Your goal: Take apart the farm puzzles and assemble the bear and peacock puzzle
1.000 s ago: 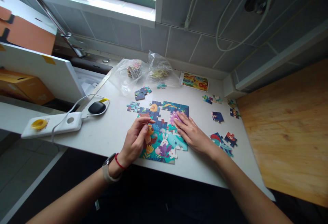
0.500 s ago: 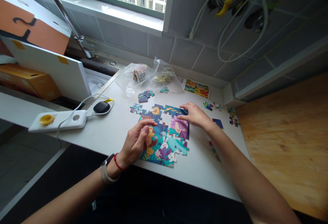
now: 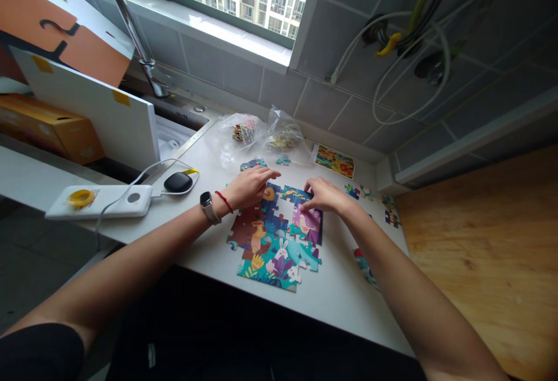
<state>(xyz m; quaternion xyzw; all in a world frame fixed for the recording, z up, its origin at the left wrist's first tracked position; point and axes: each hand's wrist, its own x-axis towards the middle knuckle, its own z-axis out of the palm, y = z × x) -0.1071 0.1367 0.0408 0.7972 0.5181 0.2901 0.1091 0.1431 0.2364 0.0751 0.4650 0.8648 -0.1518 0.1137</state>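
A partly joined jigsaw puzzle (image 3: 279, 247) with colourful animals lies on the white counter, a gap showing near its top. My left hand (image 3: 250, 188), with a watch and red cord at the wrist, reaches over its upper left corner, fingers stretched out and holding nothing visible. At the upper right edge is my right hand (image 3: 326, 195). Its thumb and forefinger are bent and apart, resting on or just over the purple section and the dark strip with a caterpillar. Some joined pieces (image 3: 253, 164) lie beyond my left hand, partly covered by it.
Two clear plastic bags (image 3: 283, 131) of pieces stand by the wall, near a picture card (image 3: 333, 161). Loose pieces (image 3: 391, 212) lie at the right, others (image 3: 365, 266) beside my right forearm. A power strip (image 3: 104, 201) with a cable sits left, before the sink.
My left hand has moved up and away from the puzzle's middle to its upper left corner, its fingers straighter. My right hand stays at the upper right edge. The view has shifted slightly.
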